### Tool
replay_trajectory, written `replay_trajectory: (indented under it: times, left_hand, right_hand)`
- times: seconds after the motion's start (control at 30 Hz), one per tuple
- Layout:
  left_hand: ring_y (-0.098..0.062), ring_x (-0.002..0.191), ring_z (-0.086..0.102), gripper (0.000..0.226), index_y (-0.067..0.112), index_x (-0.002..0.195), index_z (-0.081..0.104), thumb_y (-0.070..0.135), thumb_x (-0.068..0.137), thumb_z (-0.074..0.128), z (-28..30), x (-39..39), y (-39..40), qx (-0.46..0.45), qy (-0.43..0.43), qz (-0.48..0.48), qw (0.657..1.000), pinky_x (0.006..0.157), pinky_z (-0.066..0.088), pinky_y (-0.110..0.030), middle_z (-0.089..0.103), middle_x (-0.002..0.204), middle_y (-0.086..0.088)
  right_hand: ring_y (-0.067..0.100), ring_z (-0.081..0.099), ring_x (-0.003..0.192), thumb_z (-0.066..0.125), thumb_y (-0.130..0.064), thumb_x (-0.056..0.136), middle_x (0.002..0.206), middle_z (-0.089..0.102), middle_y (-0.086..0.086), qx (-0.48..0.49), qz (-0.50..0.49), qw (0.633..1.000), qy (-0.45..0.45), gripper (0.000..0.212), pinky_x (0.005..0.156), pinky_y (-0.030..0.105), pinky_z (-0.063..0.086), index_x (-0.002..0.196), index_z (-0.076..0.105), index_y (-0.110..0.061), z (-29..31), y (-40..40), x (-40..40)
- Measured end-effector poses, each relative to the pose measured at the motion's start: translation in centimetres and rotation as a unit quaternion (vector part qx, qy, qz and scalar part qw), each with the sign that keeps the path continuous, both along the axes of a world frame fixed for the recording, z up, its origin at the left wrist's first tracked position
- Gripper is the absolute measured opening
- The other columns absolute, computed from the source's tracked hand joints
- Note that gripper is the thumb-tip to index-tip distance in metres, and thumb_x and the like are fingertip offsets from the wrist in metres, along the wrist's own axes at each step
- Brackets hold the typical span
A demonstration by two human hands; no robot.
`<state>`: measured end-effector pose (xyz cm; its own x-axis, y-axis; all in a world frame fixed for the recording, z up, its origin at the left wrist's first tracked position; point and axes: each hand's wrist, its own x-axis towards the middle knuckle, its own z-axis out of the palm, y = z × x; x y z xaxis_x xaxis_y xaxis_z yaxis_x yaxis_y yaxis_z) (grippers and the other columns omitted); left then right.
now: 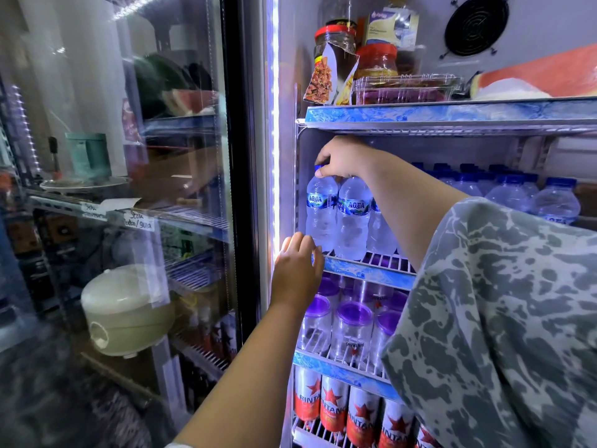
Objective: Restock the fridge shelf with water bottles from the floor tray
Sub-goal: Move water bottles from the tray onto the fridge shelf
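A person stands at an open glass-door fridge, both bare arms reaching inside. The right hand (342, 158), coming from a grey mottled sleeve (504, 318), comes down from above and pinches the blue cap of the water bottle (321, 211) at the far left of the wire shelf (365, 270); that bottle stands upright on the shelf, hard against the fridge's left wall, its label reading AQUA. The left hand (297, 266) is lower, fingers spread and relaxed, holding nothing, its fingertips at the base of that same bottle and the shelf's blue front edge (whether they actually touch the bottle is hard to tell from here). Just beside the gripped bottle stands a second AQUA bottle (352, 218), touching it, and further right, behind the right forearm, is a crowd of more blue-capped bottles (510, 192). The shelf above holds red-lidded jars (376, 61), a snack packet and a clear plastic box. The shelf below carries clear containers with purple lids (353, 331), and beneath those is a row of red-and-white Bintang cans (334, 409). The glass door (129, 189) swings open to the left.
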<state>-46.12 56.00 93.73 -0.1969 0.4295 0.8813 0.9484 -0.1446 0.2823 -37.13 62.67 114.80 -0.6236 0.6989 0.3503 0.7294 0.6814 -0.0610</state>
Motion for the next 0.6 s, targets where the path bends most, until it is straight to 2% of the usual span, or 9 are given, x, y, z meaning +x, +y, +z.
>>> replay_trajectory:
  times: [0.13, 0.23, 0.3, 0.37, 0.43, 0.53, 0.6]
  left_hand:
    - [-0.022, 0.069, 0.047, 0.013, 0.009, 0.077, 0.052, 0.011, 0.087, 0.060, 0.1, 0.1, -0.1, 0.000, 0.003, 0.001, 1.000, 0.058, 0.044, -0.031, 0.053, 0.076, -0.005]
    - [-0.021, 0.070, 0.048, 0.012, 0.008, 0.078, 0.053, 0.012, 0.088, 0.060, 0.0, 0.0, -0.1, -0.001, 0.003, 0.001, 1.000, 0.058, 0.046, -0.031, 0.053, 0.077, -0.005]
    - [-0.021, 0.070, 0.049, 0.012, 0.008, 0.079, 0.054, 0.013, 0.088, 0.059, 0.0, 0.1, 0.0, -0.002, 0.000, 0.003, 1.000, 0.059, 0.047, -0.032, 0.054, 0.078, -0.005]
    - [-0.022, 0.070, 0.049, 0.012, 0.008, 0.079, 0.054, 0.013, 0.088, 0.059, 0.0, 0.1, 0.2, -0.002, -0.001, 0.009, 1.000, 0.058, 0.047, -0.032, 0.054, 0.078, -0.005]
    - [-0.022, 0.070, 0.048, 0.012, 0.007, 0.078, 0.053, 0.012, 0.087, 0.059, -0.1, 0.3, 0.2, 0.002, -0.003, 0.013, 1.000, 0.058, 0.045, -0.032, 0.054, 0.077, -0.006]
    - [-0.023, 0.069, 0.047, 0.012, 0.006, 0.077, 0.053, 0.011, 0.087, 0.058, 0.0, 0.5, 0.3, 0.008, -0.013, 0.015, 1.000, 0.057, 0.043, -0.033, 0.054, 0.077, -0.007]
    - [-0.023, 0.070, 0.048, 0.012, 0.007, 0.078, 0.054, 0.012, 0.087, 0.058, 0.0, 0.5, 0.3, 0.005, -0.017, 0.017, 1.000, 0.057, 0.045, -0.034, 0.054, 0.078, -0.006]
  right_hand:
    - [0.031, 0.065, 0.101, 0.060, -0.030, 0.091, 0.111, 0.070, 0.017, 0.011, -0.002, 1.000, -0.016, 0.036, 0.093, 0.040, 0.051, 0.119, 0.065, -0.009, -0.1, -0.1, 0.2]
    - [0.029, 0.060, 0.107, 0.062, -0.033, 0.090, 0.129, 0.061, 0.010, 0.017, -0.023, 1.000, -0.007, 0.048, 0.096, 0.034, 0.048, 0.131, 0.056, -0.009, 0.1, -0.6, 0.7]
    - [0.031, 0.062, 0.102, 0.065, -0.037, 0.087, 0.122, 0.065, 0.011, 0.026, -0.055, 0.998, -0.007, 0.047, 0.094, 0.035, 0.049, 0.123, 0.062, -0.007, 0.5, -0.6, 1.3]
    - [0.032, 0.065, 0.097, 0.067, -0.047, 0.082, 0.103, 0.070, 0.011, 0.026, -0.108, 0.993, -0.033, 0.047, 0.092, 0.038, 0.052, 0.110, 0.068, -0.010, 0.7, -0.7, 2.1]
    - [0.033, 0.067, 0.094, 0.068, -0.050, 0.080, 0.091, 0.067, 0.010, -0.005, -0.132, 0.989, -0.060, 0.050, 0.089, 0.038, 0.052, 0.109, 0.067, -0.009, 0.6, -1.0, 3.0]
    - [0.034, 0.070, 0.086, 0.067, -0.033, 0.088, 0.086, 0.064, 0.017, -0.063, -0.113, 0.991, -0.017, 0.045, 0.079, 0.038, 0.054, 0.116, 0.062, 0.001, 0.2, -1.0, 4.0]
    - [0.027, 0.066, 0.074, 0.065, -0.029, 0.090, 0.084, 0.066, 0.014, -0.054, -0.117, 0.992, -0.006, 0.037, 0.072, 0.032, 0.053, 0.114, 0.065, -0.001, 0.0, -0.9, 4.3]
